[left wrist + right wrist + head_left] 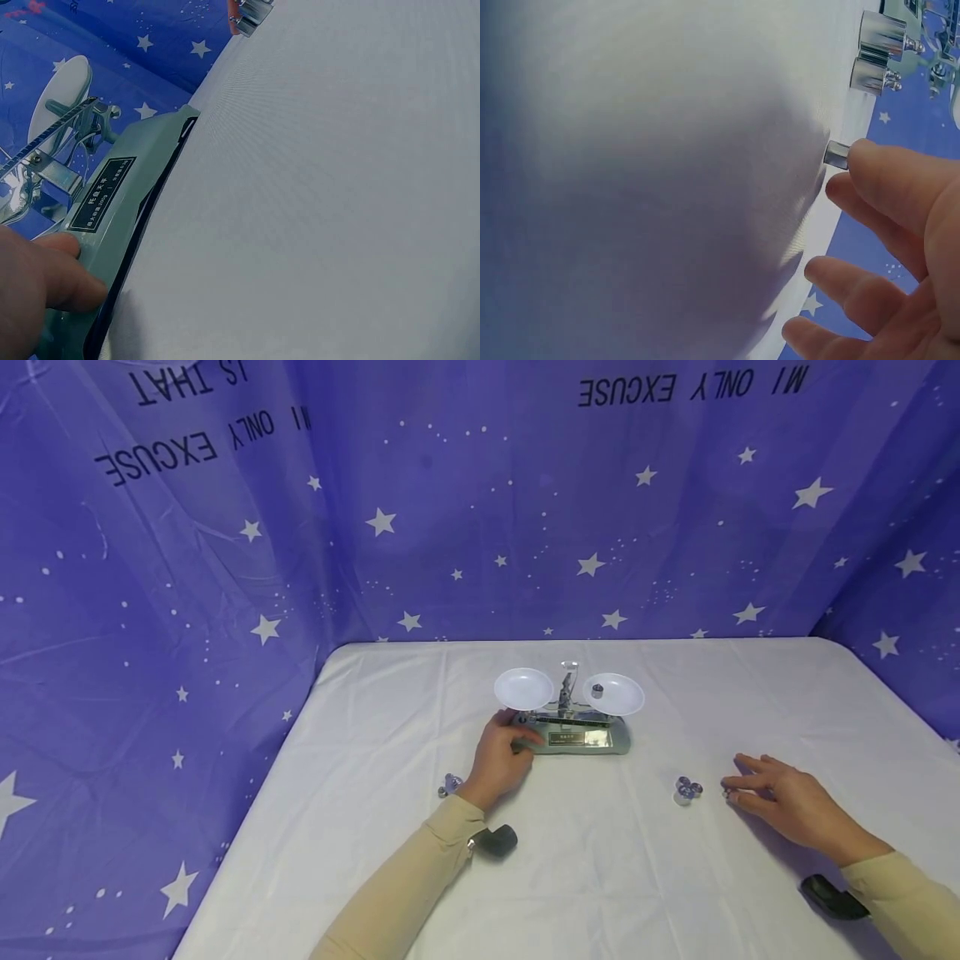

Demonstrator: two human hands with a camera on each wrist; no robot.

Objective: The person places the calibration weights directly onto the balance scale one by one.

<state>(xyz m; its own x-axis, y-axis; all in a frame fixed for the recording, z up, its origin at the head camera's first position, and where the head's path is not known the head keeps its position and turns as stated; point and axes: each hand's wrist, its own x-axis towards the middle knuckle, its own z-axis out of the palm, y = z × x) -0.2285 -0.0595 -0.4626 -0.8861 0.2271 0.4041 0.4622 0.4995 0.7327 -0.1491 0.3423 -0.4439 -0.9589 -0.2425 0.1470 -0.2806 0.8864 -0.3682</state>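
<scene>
A balance scale stands mid-table, with a grey-green base [592, 742] [112, 202], an empty white left pan [522, 688] and a white right pan [618, 695] carrying one small metal weight [597, 691]. My left hand [498, 758] grips the left end of the base, with the thumb on its front; the fingertips [56, 274] lie on the base by its label. My right hand [780, 795] rests on the cloth to the right with fingers spread and straight. One fingertip [877, 161] touches a tiny metal weight [837, 154] [726, 793].
A cluster of shiny weights [686, 789] [877, 52] sits just left of my right hand. More weights [448, 785] lie by my left wrist. White cloth covers the table [600, 877]; a blue starry curtain [480, 527] hangs behind and at both sides.
</scene>
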